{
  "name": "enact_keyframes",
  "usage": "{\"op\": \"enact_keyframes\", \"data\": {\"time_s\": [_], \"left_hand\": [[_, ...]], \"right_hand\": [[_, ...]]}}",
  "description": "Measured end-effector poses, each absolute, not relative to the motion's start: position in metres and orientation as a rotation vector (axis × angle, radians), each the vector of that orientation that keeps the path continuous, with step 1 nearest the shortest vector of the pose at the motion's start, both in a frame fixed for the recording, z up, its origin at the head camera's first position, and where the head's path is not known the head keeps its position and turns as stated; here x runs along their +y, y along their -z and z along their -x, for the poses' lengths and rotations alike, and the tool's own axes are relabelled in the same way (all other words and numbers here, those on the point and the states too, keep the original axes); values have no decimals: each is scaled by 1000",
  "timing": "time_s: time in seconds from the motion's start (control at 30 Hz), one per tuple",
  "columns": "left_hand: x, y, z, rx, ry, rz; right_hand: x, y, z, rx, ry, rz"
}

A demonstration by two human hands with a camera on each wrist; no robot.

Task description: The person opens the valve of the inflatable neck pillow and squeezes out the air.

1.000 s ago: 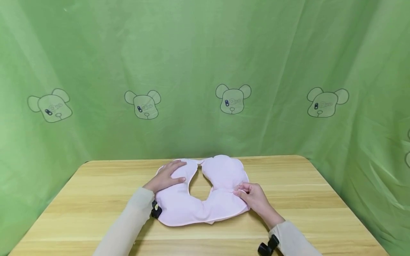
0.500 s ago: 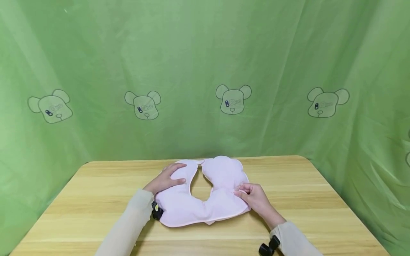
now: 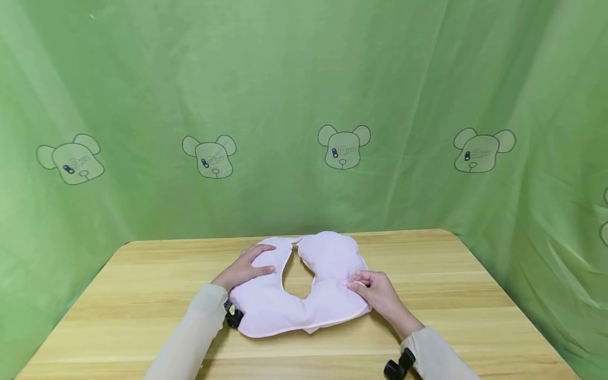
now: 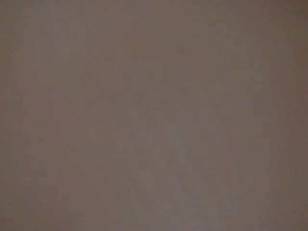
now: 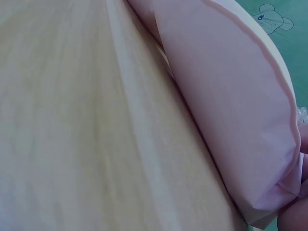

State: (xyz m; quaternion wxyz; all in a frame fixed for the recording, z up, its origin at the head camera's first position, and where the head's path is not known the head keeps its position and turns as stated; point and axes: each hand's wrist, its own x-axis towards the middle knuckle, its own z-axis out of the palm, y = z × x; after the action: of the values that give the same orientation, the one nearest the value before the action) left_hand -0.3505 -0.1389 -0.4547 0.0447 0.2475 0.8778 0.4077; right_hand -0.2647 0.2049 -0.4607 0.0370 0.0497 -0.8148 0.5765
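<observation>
A pale pink inflatable neck pillow lies puffed up on the table, its two ends toward the far edge and a central gap showing wood. On its left lobe my left hand rests with fingers spread. My right hand is at the right lobe, thumb and fingertips pinching a small clear air valve. In the right wrist view the pillow's smooth underside bulges up from the table, with fingers at the right edge. A dim, blurred surface fills the left wrist view.
The wooden table has a light grain and rounded far corners. Right behind it hangs a green curtain printed with bear heads, which also runs along both sides. Black wrist cameras sit at both sleeves.
Both hands stay in place on the pillow, the right still pinching the valve. Only a very slight shift of the whole view shows.
</observation>
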Motion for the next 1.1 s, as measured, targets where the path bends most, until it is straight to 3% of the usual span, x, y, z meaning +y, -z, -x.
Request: {"op": "enact_keyframes", "data": {"time_s": [0.2, 0.83, 1.1], "left_hand": [[-137, 458, 352, 2658, -1287, -704], [-139, 466, 356, 2676, -1307, -729], [-138, 466, 355, 2652, -1332, -706]], "right_hand": [[200, 444, 255, -2520, -1746, -159], [207, 467, 268, -2500, -1736, -180], [201, 447, 256, -2504, -1736, -182]]}}
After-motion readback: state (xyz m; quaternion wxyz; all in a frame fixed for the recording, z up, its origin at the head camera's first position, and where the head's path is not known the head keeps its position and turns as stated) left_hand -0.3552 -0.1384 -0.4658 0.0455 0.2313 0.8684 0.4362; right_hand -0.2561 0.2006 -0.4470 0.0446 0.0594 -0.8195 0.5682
